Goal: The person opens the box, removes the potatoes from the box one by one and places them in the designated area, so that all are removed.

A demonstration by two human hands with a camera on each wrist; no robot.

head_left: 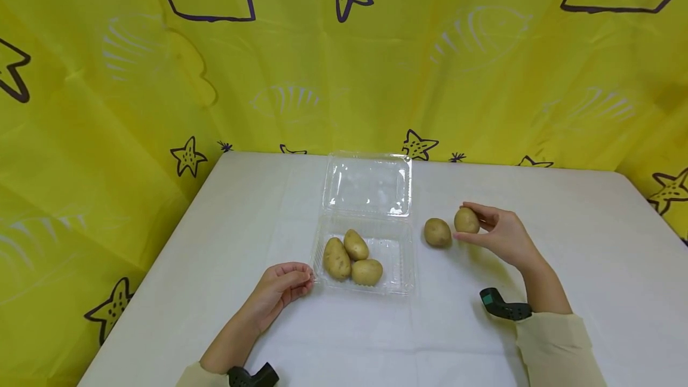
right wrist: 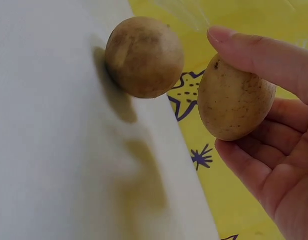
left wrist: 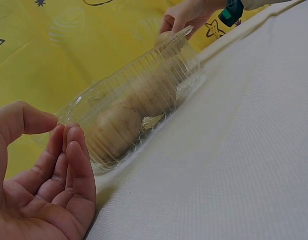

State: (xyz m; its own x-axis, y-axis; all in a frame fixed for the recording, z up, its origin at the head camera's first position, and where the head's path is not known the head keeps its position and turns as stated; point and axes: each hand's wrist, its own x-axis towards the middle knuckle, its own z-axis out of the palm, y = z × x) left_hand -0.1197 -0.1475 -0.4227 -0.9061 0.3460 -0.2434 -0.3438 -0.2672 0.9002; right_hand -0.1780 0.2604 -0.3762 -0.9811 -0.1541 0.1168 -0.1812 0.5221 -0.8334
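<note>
Nearest to the head camera are your two sleeves [head_left: 559, 348], together with the black wrist devices [head_left: 505, 306], at the lower part of the view. Your left hand [head_left: 282, 291] is at the near left corner of the clear plastic box [head_left: 395, 255], and its thumb and fingers are brought narrow together, pinching the edge there. Your right hand [head_left: 497, 232] has its thumb and fingers around one raised potato [head_left: 466, 220]; they are apart only by the width of this potato, which is above the white counter [head_left: 457, 339], to the right of the box.

Between the raised potato and the box, a loose potato [head_left: 438, 233] lies on the counter, so it stands in the direct way from your right hand to the box. In the right wrist view you can see a gap between these two potatoes. Inside the box you have three potatoes [head_left: 367, 272], grouped close together in its left and middle part. The lid [head_left: 368, 184] is folded open to the far side. Behind it hangs a yellow cloth [head_left: 376, 58] with dark stars and pale fish bones, which also covers the left side.
</note>
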